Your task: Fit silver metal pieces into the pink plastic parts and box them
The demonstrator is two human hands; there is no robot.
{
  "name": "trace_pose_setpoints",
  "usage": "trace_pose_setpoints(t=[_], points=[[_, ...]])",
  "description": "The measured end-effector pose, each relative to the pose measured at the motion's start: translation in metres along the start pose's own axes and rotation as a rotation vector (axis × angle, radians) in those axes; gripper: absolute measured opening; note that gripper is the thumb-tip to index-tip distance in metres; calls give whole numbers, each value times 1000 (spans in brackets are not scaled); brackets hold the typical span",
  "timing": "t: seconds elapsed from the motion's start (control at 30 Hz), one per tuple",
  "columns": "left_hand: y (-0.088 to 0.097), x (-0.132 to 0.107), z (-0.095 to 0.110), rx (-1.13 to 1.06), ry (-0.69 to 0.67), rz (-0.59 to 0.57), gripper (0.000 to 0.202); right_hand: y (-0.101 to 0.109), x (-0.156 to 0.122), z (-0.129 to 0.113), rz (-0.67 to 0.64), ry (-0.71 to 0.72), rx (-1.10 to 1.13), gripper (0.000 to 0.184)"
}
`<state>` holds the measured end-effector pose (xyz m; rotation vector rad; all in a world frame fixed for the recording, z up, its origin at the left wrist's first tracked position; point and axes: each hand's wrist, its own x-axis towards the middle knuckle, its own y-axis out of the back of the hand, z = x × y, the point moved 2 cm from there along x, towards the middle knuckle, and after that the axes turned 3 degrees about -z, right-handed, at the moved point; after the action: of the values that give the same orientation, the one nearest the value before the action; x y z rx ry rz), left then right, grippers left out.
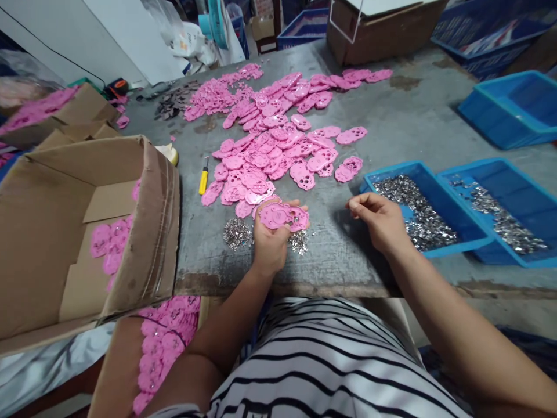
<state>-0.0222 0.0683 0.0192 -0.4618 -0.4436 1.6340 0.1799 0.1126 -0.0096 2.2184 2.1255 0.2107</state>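
Note:
My left hand (270, 251) is closed on a flat pink plastic plate (278, 216) with holes in it, held above the table near its front edge. Small piles of shiny metal pieces (237, 234) lie beside and under that hand. To the right, my right hand (383, 223) has thumb and forefinger pinched together, and whatever sits between them is too small to make out. It is beside a blue tray (452, 249) of small metal pieces (418, 215). Beyond my left hand spreads a heap of similar pink plates (270, 151).
An open cardboard box (161, 232) with some pink plates stands at the left. A yellow-handled screwdriver (203, 180) lies by the heap. A second blue tray (522, 200) of metal pieces and another blue tray (487, 116) are at the right; a brown box (383, 35) stands behind.

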Motion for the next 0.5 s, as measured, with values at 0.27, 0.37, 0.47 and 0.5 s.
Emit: trace_pose_setpoints(t=[0.27, 0.37, 0.47, 0.5], points=[[5, -3, 8, -10, 122, 53, 55, -39, -22, 3, -448, 235, -646, 9], [4, -2, 8, -17, 151, 56, 51, -50, -28, 2, -487, 345, -897, 13], [4, -2, 6, 0, 190, 59, 48, -49, -27, 2, -477, 331, -845, 16], [4, -3, 4, 18, 208, 53, 49, -47, -26, 2, -460, 303, -764, 16]])
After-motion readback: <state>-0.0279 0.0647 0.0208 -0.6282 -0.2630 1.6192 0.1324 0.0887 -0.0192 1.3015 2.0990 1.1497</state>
